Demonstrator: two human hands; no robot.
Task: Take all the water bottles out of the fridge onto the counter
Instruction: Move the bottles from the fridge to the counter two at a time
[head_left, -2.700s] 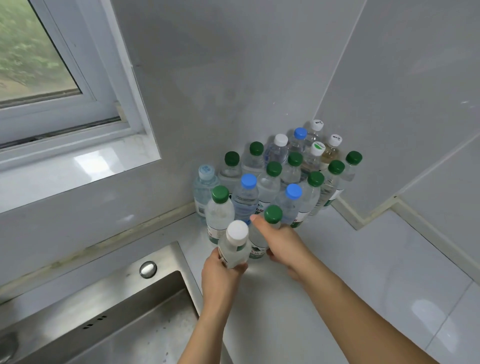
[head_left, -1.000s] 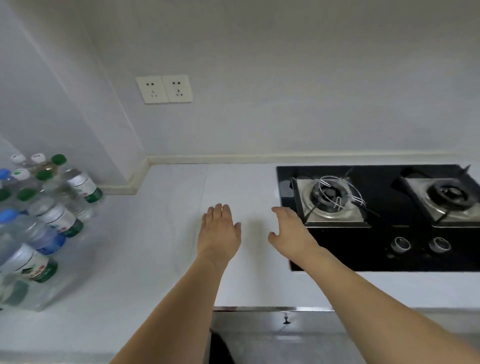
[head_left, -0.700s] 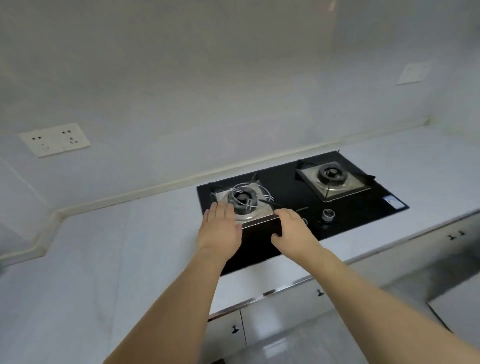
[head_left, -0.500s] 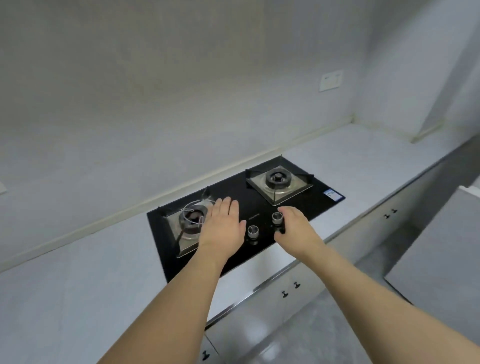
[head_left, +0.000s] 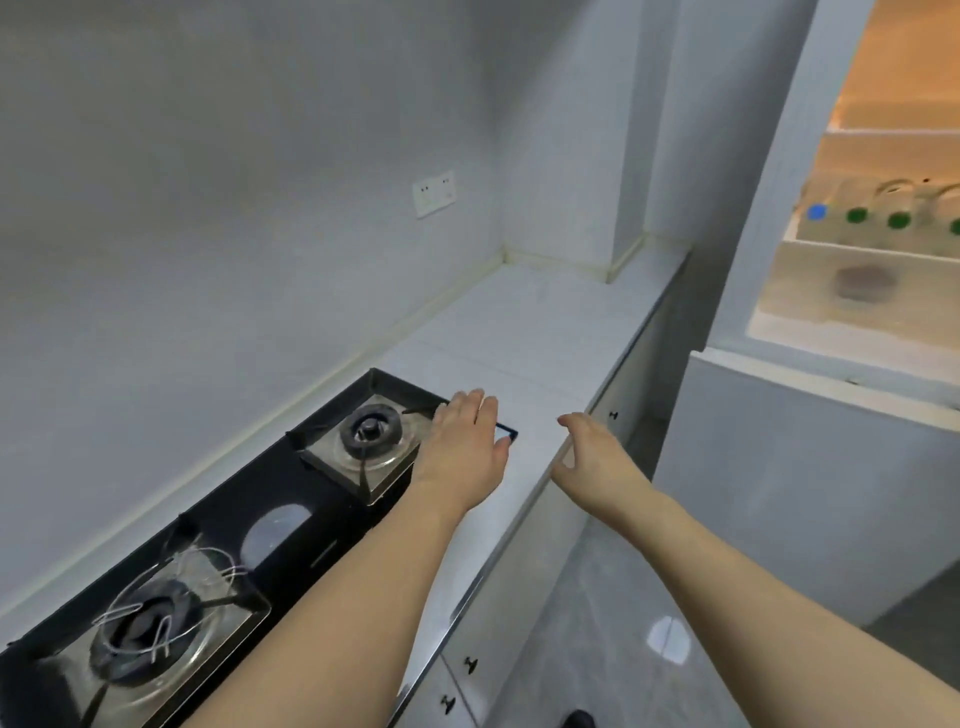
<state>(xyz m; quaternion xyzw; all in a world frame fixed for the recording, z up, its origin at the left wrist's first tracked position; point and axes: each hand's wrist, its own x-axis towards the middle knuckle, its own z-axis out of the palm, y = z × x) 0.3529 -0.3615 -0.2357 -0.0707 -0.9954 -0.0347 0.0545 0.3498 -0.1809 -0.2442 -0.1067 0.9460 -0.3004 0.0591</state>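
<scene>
Bare empty hands (head_left: 530, 452) over glossy counter (head_left: 530, 332)

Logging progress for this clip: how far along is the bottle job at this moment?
Done: cannot be judged; no bottles show on the counter here. In hand: nothing; the left hand and right hand are both empty, fingers spread, over the counter's edge. Left: the open fridge holds bottles on a shelf, with one blue cap and several green caps, so more trips remain.

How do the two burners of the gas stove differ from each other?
The near burner carries a bent wire rack over its cap; the far burner carries none. The left hand hovers beside the far burner, while the near burner has an arm beside it. Both sit in square metal trays.
</scene>
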